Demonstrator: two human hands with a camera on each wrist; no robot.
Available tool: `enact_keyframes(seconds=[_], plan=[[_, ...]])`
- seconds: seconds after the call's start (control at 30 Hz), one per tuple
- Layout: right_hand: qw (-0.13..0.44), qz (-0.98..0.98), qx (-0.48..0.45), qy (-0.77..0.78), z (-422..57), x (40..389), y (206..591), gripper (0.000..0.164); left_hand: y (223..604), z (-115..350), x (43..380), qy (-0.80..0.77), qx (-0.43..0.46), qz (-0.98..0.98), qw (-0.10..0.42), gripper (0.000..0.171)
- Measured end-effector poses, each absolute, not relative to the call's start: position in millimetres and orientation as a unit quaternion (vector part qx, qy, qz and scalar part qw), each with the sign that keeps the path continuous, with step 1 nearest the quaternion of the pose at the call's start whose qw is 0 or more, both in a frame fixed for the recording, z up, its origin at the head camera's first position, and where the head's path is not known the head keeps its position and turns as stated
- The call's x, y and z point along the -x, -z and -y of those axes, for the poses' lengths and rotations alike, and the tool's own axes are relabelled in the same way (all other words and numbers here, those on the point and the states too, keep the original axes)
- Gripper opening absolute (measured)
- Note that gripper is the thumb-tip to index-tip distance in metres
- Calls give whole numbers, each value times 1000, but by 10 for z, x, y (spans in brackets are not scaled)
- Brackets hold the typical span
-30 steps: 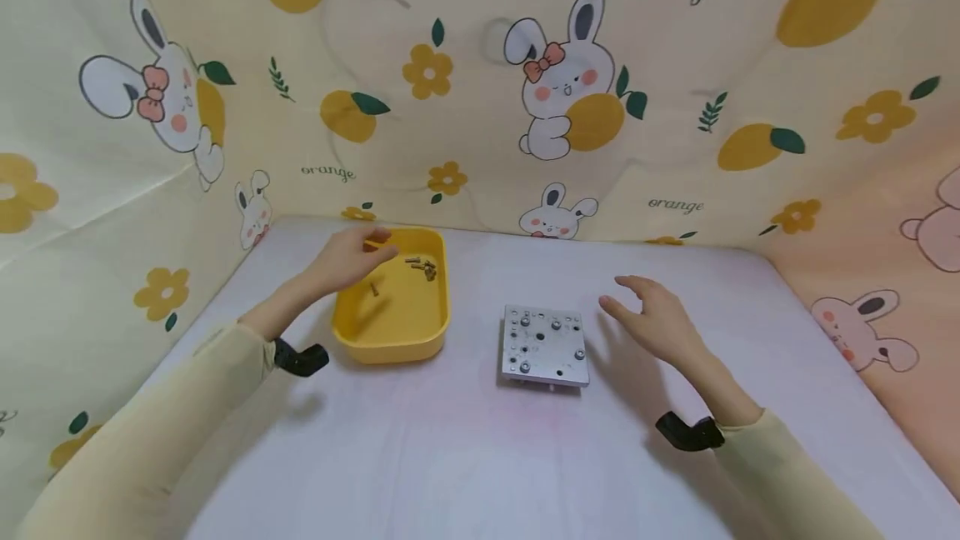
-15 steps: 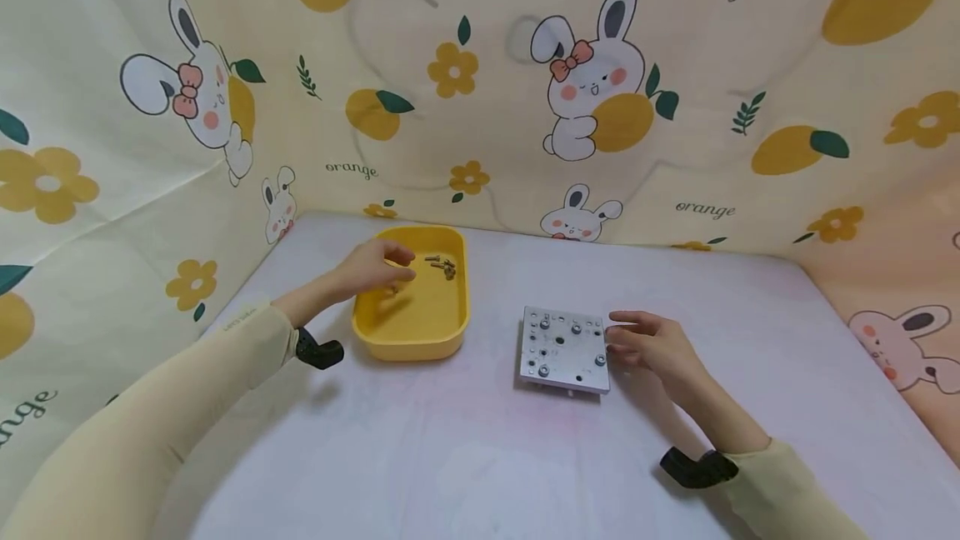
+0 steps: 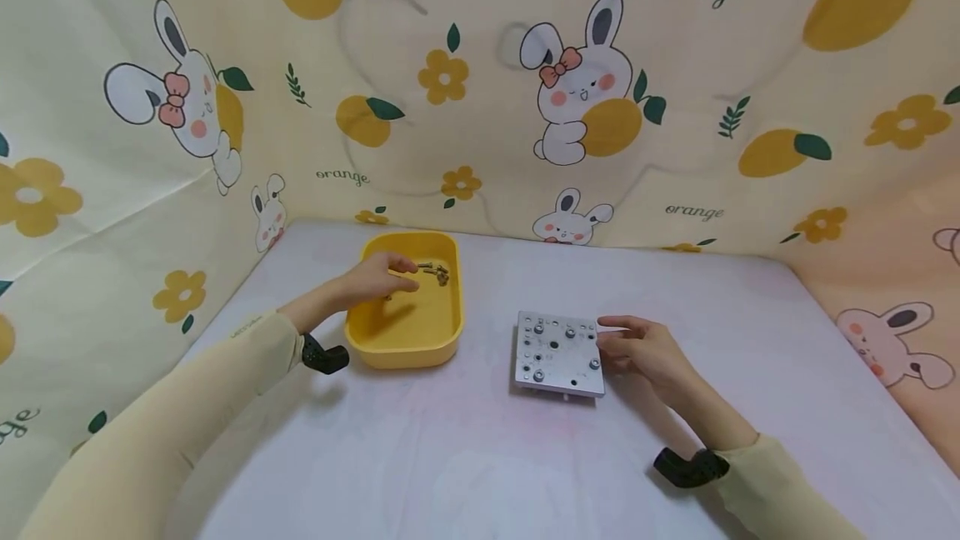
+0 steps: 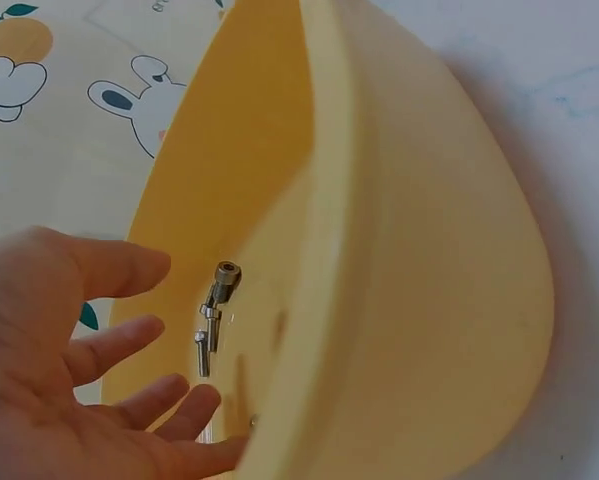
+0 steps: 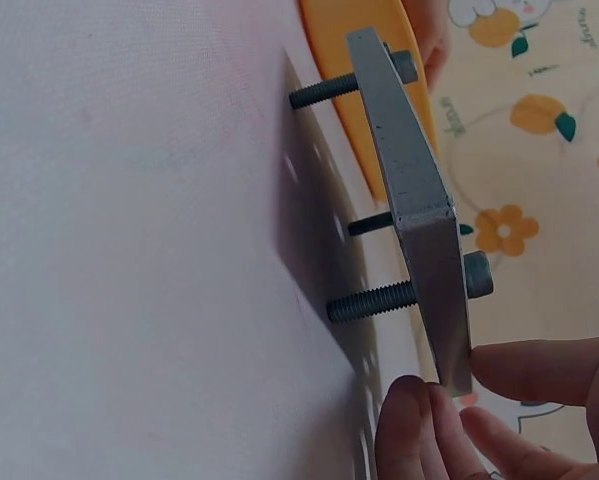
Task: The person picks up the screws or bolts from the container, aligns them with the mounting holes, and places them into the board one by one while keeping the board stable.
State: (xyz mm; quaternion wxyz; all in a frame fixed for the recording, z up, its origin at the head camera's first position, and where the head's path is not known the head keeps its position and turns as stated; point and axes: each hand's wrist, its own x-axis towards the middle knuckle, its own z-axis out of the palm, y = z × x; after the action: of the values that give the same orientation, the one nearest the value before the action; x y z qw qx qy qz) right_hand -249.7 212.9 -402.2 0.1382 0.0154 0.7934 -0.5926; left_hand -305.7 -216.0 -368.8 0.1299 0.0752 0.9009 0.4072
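Observation:
My left hand (image 3: 375, 280) reaches over the yellow tray (image 3: 405, 359), fingers loosely spread and holding nothing. Inside that tray, ahead of the fingertips, several small socket-head bolts (image 4: 212, 320) lie in a cluster, and one more is partly hidden by the hand. A square metal plate (image 3: 558, 357) with many holes stands to the right, raised off the table on bolts (image 5: 374, 300) that pass through it, their heads on top. At the plate's right edge my right hand (image 3: 647, 350) pinches it, thumb above and fingertips below.
The white-covered table (image 3: 465, 457) carries the tray and the plate side by side, with a gap between them. A printed cloth (image 3: 480, 90) with rabbits and oranges hangs along the back and both sides. Black wrist devices (image 3: 690, 467) sit on both forearms.
My right hand has moved down and left to the plate's edge and taken hold there. The left hand has stayed over the tray, lowering slightly. The whole head view has shifted a little.

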Motion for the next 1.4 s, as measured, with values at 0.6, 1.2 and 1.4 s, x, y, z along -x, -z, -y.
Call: enact_keyframes(seconds=[0.6,1.2,1.4], plan=[[140,-776,-16,615,-2144,2527,4046,51,3914,2087,3141,-402,-200,-878,167,45],[148,-773,-21,616,-2134,2536,4040,51,4048,1943,3176,-411,-211,-876,137,30],[152,-766,-17,624,-2133,2538,4042,53,4067,1908,3194,-402,-219,-879,138,25]])
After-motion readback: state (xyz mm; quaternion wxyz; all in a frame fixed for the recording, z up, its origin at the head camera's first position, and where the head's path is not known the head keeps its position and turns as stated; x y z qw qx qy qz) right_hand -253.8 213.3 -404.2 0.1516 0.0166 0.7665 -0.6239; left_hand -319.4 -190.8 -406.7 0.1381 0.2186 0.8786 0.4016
